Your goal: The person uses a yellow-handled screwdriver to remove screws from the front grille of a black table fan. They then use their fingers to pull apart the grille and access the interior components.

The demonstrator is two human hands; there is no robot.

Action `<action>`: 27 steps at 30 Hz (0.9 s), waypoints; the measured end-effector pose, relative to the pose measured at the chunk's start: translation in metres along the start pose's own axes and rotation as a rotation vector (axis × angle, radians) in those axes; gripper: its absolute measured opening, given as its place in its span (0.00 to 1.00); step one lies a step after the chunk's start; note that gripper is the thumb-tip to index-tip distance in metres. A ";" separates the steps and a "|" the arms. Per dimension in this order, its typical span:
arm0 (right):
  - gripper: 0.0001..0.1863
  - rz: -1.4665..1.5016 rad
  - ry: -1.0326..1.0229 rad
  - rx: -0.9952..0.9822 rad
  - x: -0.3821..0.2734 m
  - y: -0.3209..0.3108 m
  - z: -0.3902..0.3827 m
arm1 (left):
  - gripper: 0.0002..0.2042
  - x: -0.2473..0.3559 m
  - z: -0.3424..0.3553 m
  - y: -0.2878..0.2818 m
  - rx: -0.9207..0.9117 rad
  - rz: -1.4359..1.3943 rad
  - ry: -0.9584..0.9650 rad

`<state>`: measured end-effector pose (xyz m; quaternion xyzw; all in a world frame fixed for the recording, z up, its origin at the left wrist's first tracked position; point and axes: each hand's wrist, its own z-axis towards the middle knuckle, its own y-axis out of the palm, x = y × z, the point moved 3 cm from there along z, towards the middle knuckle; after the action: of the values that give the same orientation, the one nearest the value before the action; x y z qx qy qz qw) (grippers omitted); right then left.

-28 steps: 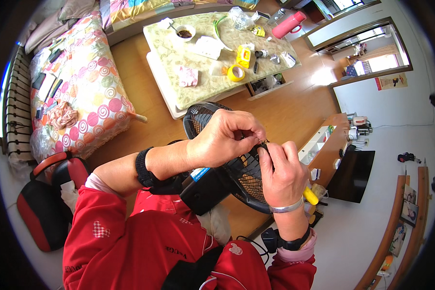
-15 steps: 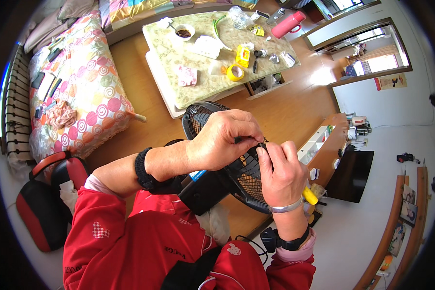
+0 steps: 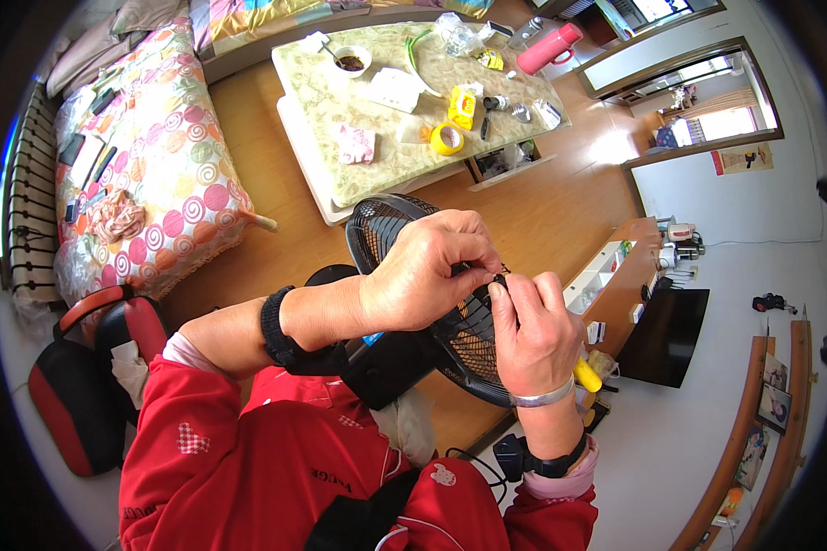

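Left hand and right hand are both pinching a tiny dark bit by the black fan; I'd go slow, light pressure, no yanking.

Dark letters on red garment, print on yellow packet too small to read

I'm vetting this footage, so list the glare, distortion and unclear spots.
All in the head view: glare whitens part of the floor; far window blown out; wooden rack bowed near the dark rim; dark piece at the fingers too small to make out.
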<state>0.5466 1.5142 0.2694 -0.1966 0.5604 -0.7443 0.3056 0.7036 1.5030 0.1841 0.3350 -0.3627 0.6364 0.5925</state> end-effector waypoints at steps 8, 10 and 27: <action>0.08 -0.014 0.000 -0.004 -0.001 0.000 -0.001 | 0.05 0.000 -0.002 0.005 0.049 -0.004 -0.125; 0.08 -0.010 0.003 -0.003 -0.001 0.000 -0.001 | 0.05 -0.001 -0.004 0.007 0.063 -0.028 -0.184; 0.08 -0.016 0.002 -0.001 0.001 0.001 0.001 | 0.05 0.002 0.012 -0.003 -0.106 0.009 -0.088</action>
<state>0.5464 1.5124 0.2684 -0.2006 0.5594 -0.7466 0.2991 0.7068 1.4941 0.1917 0.3293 -0.4230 0.6037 0.5901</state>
